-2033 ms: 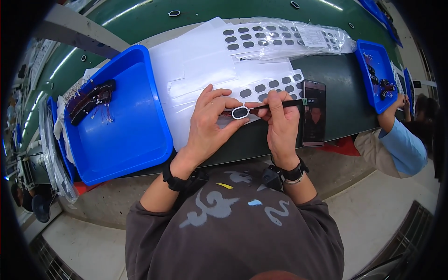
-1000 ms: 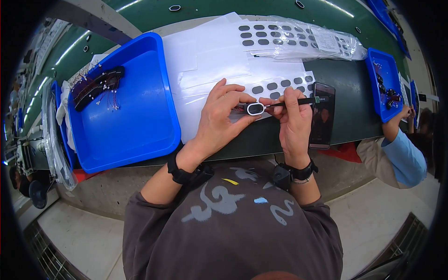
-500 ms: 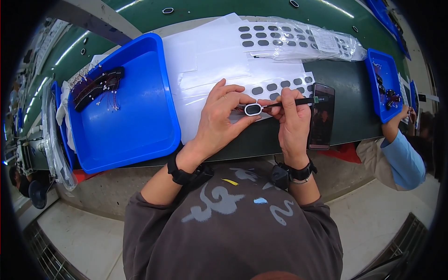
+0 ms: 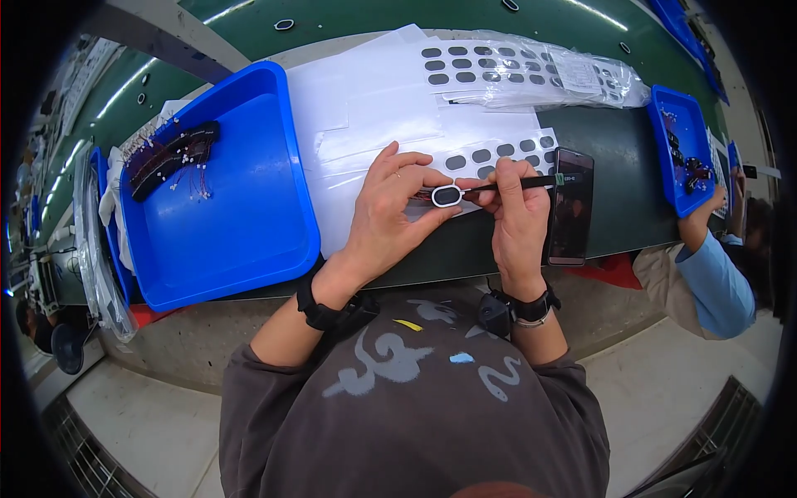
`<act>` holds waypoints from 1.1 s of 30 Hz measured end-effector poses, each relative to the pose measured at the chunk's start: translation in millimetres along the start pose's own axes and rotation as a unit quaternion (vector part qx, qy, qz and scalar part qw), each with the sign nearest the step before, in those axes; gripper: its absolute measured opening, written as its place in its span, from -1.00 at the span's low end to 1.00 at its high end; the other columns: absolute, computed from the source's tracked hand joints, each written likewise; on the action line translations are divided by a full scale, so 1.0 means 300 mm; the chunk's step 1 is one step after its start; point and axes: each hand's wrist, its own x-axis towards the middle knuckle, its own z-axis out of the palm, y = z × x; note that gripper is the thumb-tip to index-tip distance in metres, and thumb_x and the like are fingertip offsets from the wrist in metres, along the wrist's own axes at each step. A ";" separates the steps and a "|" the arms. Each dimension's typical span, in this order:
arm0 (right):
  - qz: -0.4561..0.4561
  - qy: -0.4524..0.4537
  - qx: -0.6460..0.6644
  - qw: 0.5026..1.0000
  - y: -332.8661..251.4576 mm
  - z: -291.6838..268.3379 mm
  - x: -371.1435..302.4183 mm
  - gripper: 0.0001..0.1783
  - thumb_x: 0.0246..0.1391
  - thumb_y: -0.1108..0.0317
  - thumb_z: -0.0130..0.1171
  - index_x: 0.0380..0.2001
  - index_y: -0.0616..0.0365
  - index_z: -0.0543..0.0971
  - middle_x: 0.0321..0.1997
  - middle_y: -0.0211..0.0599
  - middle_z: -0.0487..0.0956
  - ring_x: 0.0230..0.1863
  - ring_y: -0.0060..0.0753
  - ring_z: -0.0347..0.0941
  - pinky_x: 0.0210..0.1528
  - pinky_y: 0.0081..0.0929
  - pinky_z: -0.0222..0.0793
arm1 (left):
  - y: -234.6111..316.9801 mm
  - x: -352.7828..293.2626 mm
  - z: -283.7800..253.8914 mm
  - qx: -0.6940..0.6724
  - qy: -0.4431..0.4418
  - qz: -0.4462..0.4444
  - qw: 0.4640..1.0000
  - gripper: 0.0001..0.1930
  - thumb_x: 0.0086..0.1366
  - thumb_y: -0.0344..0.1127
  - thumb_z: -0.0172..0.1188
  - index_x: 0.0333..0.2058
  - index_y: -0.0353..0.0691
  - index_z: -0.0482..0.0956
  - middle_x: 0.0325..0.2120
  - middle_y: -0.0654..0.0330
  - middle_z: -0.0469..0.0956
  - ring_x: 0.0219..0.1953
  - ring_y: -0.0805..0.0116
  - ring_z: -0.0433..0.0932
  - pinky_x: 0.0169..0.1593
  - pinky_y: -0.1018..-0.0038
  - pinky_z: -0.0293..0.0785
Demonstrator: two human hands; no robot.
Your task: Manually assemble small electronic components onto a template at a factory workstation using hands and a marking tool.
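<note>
Between the thumb and fingers of my left hand (image 4: 397, 197) is a small oval speaker (image 4: 447, 196), with a white rim and a dark face; reddish wires show behind it. My right hand (image 4: 519, 217) grips black tweezers (image 4: 531, 182), their tip at the speaker's right edge. Whether the tip touches the rim I cannot tell. Just beyond my hands lies a white sheet with dark oval pads (image 4: 481, 156), partly covered by my fingers. A dark phone (image 4: 571, 212) lies to the right of my right hand.
At left stands a big blue tray (image 4: 224, 241) holding a bundle of wired parts (image 4: 170, 158). More pad sheets lie in a clear plastic bag (image 4: 573, 75) farther back. A smaller blue tray (image 4: 682, 141) is by a co-worker's hand (image 4: 701, 216). Beyond runs a green belt (image 4: 365, 15) with scattered oval parts.
The oval parts on the green belt have shifted left. My hands keep nearly the same pose, with the speaker and tweezers slightly left of before in the picture.
</note>
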 end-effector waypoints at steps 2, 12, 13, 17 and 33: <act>-0.006 -0.004 0.003 1.000 0.000 0.003 0.000 -0.75 0.41 0.23 0.09 -0.36 0.11 0.46 -0.41 -0.45 0.51 -0.25 -0.41 0.67 -0.27 -0.66 0.48 | -0.003 -0.002 0.002 0.004 -0.003 0.001 1.000 -0.69 0.00 -0.34 0.52 -0.24 -0.16 0.68 -0.31 0.28 0.67 0.03 0.14 0.56 0.37 -0.03 0.20; -0.012 -0.005 -0.012 1.000 0.000 0.007 -0.008 -0.73 0.41 0.23 0.08 -0.38 0.10 0.43 -0.41 -0.46 0.50 -0.26 -0.42 0.67 -0.26 -0.67 0.47 | 0.026 -0.014 -0.013 0.016 0.004 0.000 1.000 -0.67 0.02 -0.30 0.51 -0.19 -0.14 0.69 -0.25 0.26 0.68 0.05 0.15 0.56 0.38 -0.02 0.18; -0.012 -0.007 -0.008 1.000 -0.001 0.008 -0.009 -0.73 0.41 0.23 0.08 -0.39 0.10 0.43 -0.42 -0.46 0.50 -0.26 -0.42 0.67 -0.25 -0.65 0.48 | 0.042 -0.016 -0.019 0.009 0.012 -0.004 1.000 -0.66 0.03 -0.30 0.51 -0.18 -0.14 0.69 -0.24 0.26 0.68 0.05 0.15 0.56 0.38 -0.02 0.18; -0.017 -0.006 -0.008 1.000 0.001 0.008 -0.007 -0.73 0.42 0.23 0.07 -0.39 0.11 0.42 -0.43 -0.45 0.50 -0.27 -0.42 0.67 -0.25 -0.62 0.50 | 0.022 -0.026 -0.018 0.007 0.010 -0.003 1.000 -0.66 0.06 -0.30 0.50 -0.15 -0.13 0.71 -0.22 0.26 0.70 0.05 0.17 0.57 0.38 -0.01 0.17; -0.242 -0.026 -0.210 0.947 0.058 -0.029 -0.054 -0.78 0.44 0.32 -0.03 -0.30 0.22 0.44 -0.45 -0.27 0.62 -0.28 -0.35 0.65 -0.08 -0.43 0.57 | 0.009 -0.021 -0.025 0.001 -0.017 0.012 1.000 -0.67 0.09 -0.37 0.46 -0.12 -0.15 0.73 -0.20 0.25 0.72 0.09 0.20 0.57 0.42 0.01 0.12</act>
